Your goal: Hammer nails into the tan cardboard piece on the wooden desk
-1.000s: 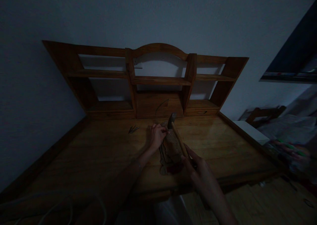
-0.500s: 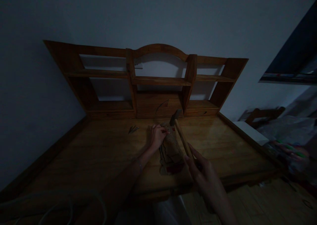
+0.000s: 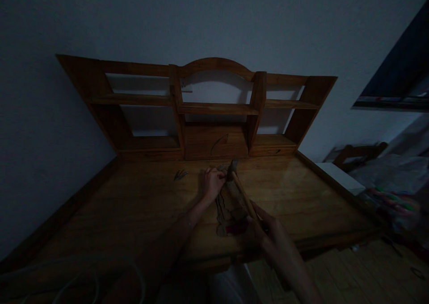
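My right hand (image 3: 273,232) is wrapped round the wooden handle of a hammer (image 3: 244,193). Its dark metal head is down by the fingertips of my left hand (image 3: 213,183). Those fingertips are pinched together over the far part of a brown, rough-edged piece (image 3: 231,201), perhaps bark or cardboard, lying on the desk. Whatever small thing they pinch is hidden by the hammer head and the dim light. A dark red patch (image 3: 237,227) shows at the near end of the brown piece. Left of my left hand lie several thin, nail-like pieces (image 3: 181,174).
The wooden desk (image 3: 140,206) carries a shelf unit (image 3: 214,110) along its back, against the wall. Beyond the right edge stand a white surface (image 3: 340,177), a wooden chair back (image 3: 362,154) and plastic bags (image 3: 392,174). Pale loops of cord (image 3: 134,268) show at the lower left.
The hammer has come down and slightly left, its head now at my left fingertips. My left hand stays pinched in nearly the same place.
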A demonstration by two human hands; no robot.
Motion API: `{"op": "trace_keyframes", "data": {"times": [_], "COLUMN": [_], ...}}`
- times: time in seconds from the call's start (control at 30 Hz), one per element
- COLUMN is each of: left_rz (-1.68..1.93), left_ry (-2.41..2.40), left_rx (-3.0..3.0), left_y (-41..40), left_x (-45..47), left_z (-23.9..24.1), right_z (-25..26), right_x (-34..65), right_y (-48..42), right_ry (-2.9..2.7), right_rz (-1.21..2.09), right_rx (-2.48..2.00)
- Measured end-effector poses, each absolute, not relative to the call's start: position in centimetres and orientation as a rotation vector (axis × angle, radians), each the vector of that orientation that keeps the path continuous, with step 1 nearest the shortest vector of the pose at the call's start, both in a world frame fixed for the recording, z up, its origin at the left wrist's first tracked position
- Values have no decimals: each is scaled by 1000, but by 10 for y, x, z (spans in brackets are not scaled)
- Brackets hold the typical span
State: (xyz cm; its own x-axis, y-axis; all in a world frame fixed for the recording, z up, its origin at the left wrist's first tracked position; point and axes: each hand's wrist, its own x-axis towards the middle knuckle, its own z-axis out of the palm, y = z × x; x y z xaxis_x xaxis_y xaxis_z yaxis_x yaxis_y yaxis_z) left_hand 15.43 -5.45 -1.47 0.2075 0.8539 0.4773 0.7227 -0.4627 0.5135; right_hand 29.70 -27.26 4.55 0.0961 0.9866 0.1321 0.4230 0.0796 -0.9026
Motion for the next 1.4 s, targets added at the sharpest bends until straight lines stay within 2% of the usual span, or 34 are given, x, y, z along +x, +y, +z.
{"op": "trace_keyframes", "data": {"times": [1.2, 1.4], "left_rz": [1079, 1073], "left_ry": [1446, 1464], "left_rx": [2228, 2238], "left_y": [-57, -58], "left_x": [154, 154], "left_z": [-8, -8], "right_z": [51, 45], "right_x": [297, 296], "right_y": [-270, -266], "right_ry": [-1460, -1468], "right_rz": [711, 789], "right_rx": [-1523, -1504]}}
